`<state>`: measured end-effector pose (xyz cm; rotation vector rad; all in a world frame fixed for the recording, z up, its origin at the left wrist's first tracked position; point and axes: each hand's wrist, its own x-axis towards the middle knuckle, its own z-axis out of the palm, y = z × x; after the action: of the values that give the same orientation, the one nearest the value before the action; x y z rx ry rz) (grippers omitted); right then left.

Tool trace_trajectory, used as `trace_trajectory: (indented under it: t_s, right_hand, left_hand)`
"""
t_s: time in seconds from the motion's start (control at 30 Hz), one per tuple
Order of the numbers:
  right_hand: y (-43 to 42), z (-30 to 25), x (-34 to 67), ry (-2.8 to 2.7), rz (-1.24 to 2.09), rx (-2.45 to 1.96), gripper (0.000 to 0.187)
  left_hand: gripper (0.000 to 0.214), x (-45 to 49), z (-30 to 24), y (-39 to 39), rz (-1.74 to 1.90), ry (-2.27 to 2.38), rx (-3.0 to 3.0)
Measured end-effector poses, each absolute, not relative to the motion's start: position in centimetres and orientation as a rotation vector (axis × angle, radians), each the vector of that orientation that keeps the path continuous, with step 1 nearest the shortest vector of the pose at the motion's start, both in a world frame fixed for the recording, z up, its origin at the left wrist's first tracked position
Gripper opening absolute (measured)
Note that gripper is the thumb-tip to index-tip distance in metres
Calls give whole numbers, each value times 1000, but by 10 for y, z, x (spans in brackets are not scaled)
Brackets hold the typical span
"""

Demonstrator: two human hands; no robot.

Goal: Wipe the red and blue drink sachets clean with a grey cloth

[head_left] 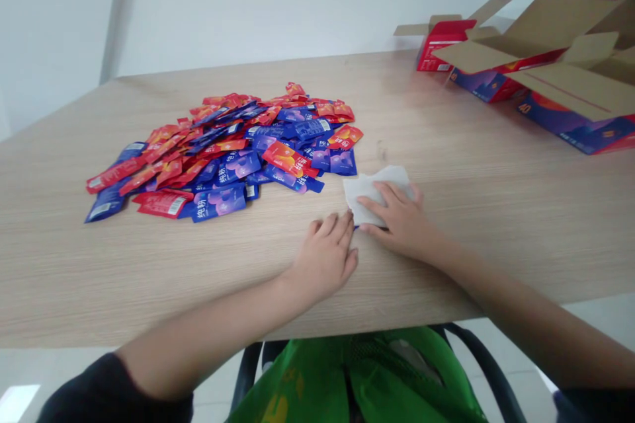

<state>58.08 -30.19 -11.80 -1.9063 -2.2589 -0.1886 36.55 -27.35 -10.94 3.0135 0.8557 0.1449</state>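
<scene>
Over on the pale wood-grain bench [476, 244], seen from the head cam, all the action's near the front edge. The right hand [399, 221] is draped across a soft white sheet [372, 195], maybe tissue or a folded wrapper, hard to say, with its fingers [391, 201] curled over the top. Can't tell if it's actually pinching the thing or just pressing it down. That sheet lies up and left of the right wrist [439, 244], its long axis running roughly side to side with a slight rise to the right, and a sliver of blue [356, 227] peeks out under its lower edge. The left hand [325, 258] sits relaxed and open, flat on the wood, holding nothing, its fingertips [342, 221] just beside the sheet, so the right is clearly nearer. Up left there's a big loose heap of glossy red and blue sachets [223, 158], and far right, opened cardboard cartons [560, 46].
</scene>
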Motion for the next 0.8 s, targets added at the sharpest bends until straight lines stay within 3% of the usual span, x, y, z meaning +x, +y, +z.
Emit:
trace_trajectory:
  t_s: [0.3,0.6,0.8]
  right_hand:
    - [-309,-119,601,-2310,-304,-1869,45]
    - [-322,-109,621,-1898,-224,-2069,36]
    - [-333,-80,583,-1727,-392,-2030,34]
  left_hand:
    - [56,367,-109,-276,108,878,2999]
    - [56,367,-102,-275,65,878,2981]
    - [52,367,-101,-280,62,889,3036]
